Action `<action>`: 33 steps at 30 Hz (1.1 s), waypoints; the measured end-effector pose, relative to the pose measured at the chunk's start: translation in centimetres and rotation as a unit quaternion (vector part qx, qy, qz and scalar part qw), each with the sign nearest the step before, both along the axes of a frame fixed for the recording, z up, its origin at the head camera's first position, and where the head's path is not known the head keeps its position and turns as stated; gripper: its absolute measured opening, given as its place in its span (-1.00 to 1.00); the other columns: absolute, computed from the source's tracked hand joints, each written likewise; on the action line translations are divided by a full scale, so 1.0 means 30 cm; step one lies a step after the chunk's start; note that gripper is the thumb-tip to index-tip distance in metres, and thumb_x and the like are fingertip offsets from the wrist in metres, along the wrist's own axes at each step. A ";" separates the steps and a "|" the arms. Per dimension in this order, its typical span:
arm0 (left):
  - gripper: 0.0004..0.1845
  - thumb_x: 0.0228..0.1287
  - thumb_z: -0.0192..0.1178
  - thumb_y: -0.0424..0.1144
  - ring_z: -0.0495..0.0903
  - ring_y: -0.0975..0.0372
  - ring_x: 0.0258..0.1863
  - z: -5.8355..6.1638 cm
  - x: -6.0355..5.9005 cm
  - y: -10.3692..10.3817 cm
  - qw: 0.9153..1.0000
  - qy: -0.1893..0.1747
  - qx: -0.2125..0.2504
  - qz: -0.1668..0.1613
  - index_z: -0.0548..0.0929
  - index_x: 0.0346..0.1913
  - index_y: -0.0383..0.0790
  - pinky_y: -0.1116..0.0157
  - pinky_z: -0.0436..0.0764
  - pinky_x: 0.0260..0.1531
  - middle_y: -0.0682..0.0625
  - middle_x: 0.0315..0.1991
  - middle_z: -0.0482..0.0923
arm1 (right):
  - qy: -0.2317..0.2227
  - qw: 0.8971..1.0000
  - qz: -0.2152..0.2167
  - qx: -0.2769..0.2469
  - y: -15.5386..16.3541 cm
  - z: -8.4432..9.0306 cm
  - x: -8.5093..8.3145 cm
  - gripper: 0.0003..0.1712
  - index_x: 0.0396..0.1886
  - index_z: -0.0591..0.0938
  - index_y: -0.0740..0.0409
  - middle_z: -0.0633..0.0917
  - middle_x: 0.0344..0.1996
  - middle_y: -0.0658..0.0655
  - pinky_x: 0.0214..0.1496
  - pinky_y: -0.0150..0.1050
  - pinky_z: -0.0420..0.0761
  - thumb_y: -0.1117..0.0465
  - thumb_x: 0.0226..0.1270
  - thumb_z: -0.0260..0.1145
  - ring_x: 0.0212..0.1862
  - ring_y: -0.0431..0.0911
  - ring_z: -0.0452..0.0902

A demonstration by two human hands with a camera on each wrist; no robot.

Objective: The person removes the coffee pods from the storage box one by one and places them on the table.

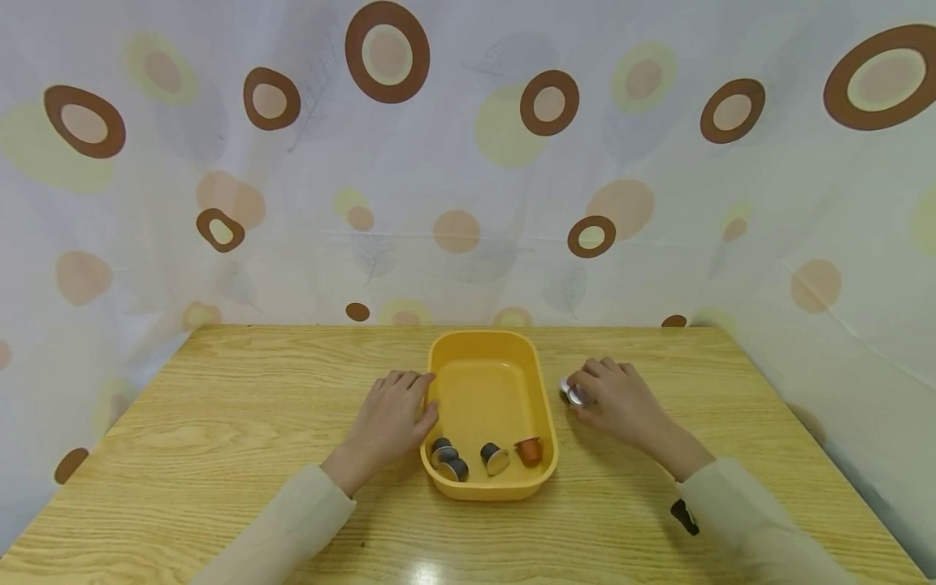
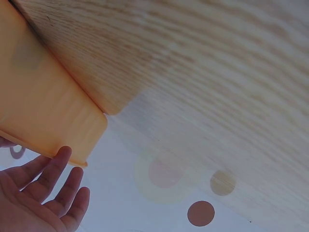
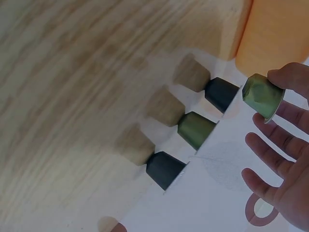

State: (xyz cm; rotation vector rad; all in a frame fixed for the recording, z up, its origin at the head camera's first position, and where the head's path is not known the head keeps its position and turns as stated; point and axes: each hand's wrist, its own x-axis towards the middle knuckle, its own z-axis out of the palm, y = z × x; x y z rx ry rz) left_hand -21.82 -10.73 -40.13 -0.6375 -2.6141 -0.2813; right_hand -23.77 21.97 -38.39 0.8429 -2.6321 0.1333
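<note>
A yellow-orange plastic tray stands on the table with several coffee capsules inside its near end, among them an orange capsule and a gold-lidded dark capsule. My left hand rests on the tray's left rim, fingers relaxed. Right of the tray, my right hand pinches a green coffee capsule between thumb and fingers. Close by, a row of three others stands on the table, lids up: a dark capsule, another green capsule and a second dark one. From above, the right hand hides most of this row.
The wood-grain table reaches back to a pale cloth backdrop with brown, peach and yellow spots. That cloth also hangs along both sides. A small black object shows beside the right sleeve.
</note>
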 end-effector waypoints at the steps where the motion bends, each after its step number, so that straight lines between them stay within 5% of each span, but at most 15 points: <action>1: -0.60 0.23 0.05 -0.09 0.52 0.08 -0.06 0.001 0.001 0.000 1.000 0.000 0.001 -0.001 0.55 0.07 -0.21 0.13 0.49 -0.06 -0.03 -0.10 0.60 | -0.001 1.000 -0.001 0.001 0.001 -0.004 0.001 -0.66 -0.25 0.62 0.09 0.55 -0.34 0.01 -0.17 0.03 0.47 0.13 -0.09 0.44 -0.24 -0.03 0.43; 33: -0.59 0.25 0.02 -0.09 0.52 0.08 -0.05 0.004 0.001 -0.002 1.000 -0.006 -0.006 -0.001 0.53 0.09 -0.22 0.13 0.50 -0.07 -0.04 -0.09 0.59 | 0.029 0.999 0.008 0.025 0.027 -0.079 -0.007 -0.64 -0.25 0.62 0.08 0.63 -0.32 0.02 -0.17 0.00 0.48 0.10 -0.11 0.45 -0.22 -0.04 0.47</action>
